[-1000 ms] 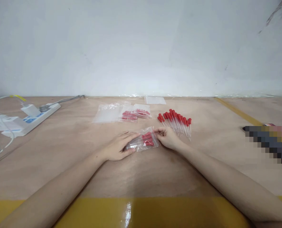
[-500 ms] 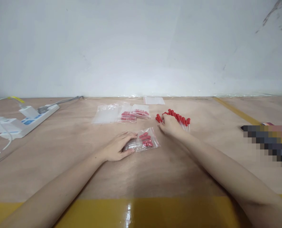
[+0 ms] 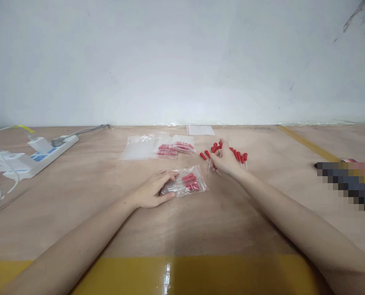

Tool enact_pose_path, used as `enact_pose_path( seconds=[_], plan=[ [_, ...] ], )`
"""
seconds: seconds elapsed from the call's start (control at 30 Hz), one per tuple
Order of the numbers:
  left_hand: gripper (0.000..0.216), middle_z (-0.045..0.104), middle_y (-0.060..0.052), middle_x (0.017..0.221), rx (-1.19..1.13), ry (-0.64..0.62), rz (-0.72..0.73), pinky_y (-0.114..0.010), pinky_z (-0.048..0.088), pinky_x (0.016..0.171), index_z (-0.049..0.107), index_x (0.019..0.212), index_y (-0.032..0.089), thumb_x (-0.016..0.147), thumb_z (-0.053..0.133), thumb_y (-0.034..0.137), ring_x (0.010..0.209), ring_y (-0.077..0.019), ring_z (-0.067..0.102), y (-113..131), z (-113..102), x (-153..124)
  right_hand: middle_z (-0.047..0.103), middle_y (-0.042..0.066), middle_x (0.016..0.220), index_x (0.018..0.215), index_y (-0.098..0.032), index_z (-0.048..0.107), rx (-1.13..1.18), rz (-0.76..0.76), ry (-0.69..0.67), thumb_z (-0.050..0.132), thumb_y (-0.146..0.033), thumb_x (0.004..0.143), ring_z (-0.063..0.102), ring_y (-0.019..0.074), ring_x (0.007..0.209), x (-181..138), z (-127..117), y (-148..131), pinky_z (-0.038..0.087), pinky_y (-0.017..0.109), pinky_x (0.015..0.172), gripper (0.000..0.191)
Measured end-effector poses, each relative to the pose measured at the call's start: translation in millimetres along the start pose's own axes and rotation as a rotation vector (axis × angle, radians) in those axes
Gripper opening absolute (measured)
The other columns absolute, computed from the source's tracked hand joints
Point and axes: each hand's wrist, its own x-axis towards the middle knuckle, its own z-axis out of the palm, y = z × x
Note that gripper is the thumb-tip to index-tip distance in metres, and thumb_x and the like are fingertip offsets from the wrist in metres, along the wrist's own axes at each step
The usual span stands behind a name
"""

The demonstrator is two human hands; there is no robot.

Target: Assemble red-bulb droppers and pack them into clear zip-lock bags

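Note:
A clear zip bag [image 3: 199, 184] lies in the middle of the table with several red-bulbed droppers [image 3: 191, 178] inside. My left hand [image 3: 154, 190] is closed over the bag's left end, fingers along the upper side and thumb along the lower. Farther right, my right hand [image 3: 226, 160] is at a row of loose droppers [image 3: 242, 157] with red bulbs and clear stems. Its fingers are bent together on a dropper, and a thin stem sticks out below them. Some bulbs are hidden behind that hand. Two red bulbs show just left of it.
Behind the left hand lie flat plastic bags [image 3: 136, 148] and two bags of red-bulbed droppers [image 3: 184, 146]. Another pale bag [image 3: 201, 130] is near the wall. A white power strip [image 3: 55, 153] with plugs and cables stands at left. A dark, pixelated object [image 3: 345, 184] lies at right.
My right hand has shifted slightly right and away along the loose droppers. A few droppers at its left are now more spread out. My left hand has stayed at the bag.

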Motion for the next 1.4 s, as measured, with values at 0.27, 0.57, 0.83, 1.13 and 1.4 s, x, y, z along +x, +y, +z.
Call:
enact_pose_path(
  seconds=[0.27,0.57,0.83,1.13,1.4],
  plan=[
    [0.033,0.042,-0.012,0.131,-0.002,0.016,0.011,-0.042,0.037,0.095,0.040,0.110,0.020,0.083,0.050,0.035,0.118,-0.0239,0.043,2.3,-0.8,0.5,0.052,-0.006,0.062,0.115,-0.024,0.024,0.548,0.139,0.116,0.054,-0.014,0.070,0.062,0.0157,0.052,-9.7,24.9,12.5,0.056,0.034,0.060,0.054],
    [0.033,0.042,-0.013,0.131,-0.006,0.013,0.010,-0.041,0.036,0.095,0.039,0.110,0.019,0.082,0.050,0.034,0.117,-0.0235,0.043,1.9,-0.2,0.6,0.057,-0.005,0.066,0.093,-0.024,0.031,0.793,0.179,-0.042,0.044,-0.023,0.083,0.063,0.0111,0.057,-33.1,36.5,8.7,0.054,0.029,0.064,0.016],
    [0.036,0.040,-0.013,0.133,0.020,-0.003,-0.008,-0.042,0.035,0.096,0.037,0.113,0.019,0.083,0.048,0.035,0.117,-0.0250,0.043,2.2,-0.1,0.2,0.060,-0.001,0.073,0.083,-0.017,0.054,0.685,0.173,-0.171,0.059,-0.017,0.071,0.060,0.0084,0.064,-38.8,33.0,4.2,0.051,0.025,0.072,0.014],
    [0.036,0.038,-0.013,0.134,-0.010,-0.018,-0.024,-0.041,0.034,0.098,0.036,0.114,0.019,0.083,0.048,0.034,0.119,-0.0245,0.041,2.1,-0.2,0.5,0.051,-0.004,0.062,0.088,-0.019,0.045,0.325,-0.032,-0.309,0.042,-0.027,0.083,0.048,0.0086,0.048,-35.9,35.9,11.5,0.040,0.020,0.042,0.009],
    [0.038,0.039,-0.013,0.133,-0.005,-0.019,-0.026,-0.042,0.034,0.097,0.036,0.115,0.019,0.083,0.048,0.034,0.118,-0.0248,0.042,2.0,-0.5,0.6,0.060,-0.002,0.072,0.092,-0.021,0.036,0.197,-0.100,-0.242,0.040,-0.032,0.084,0.051,0.0101,0.052,-30.8,38.5,24.5,0.041,0.022,0.048,0.014]
  ],
)
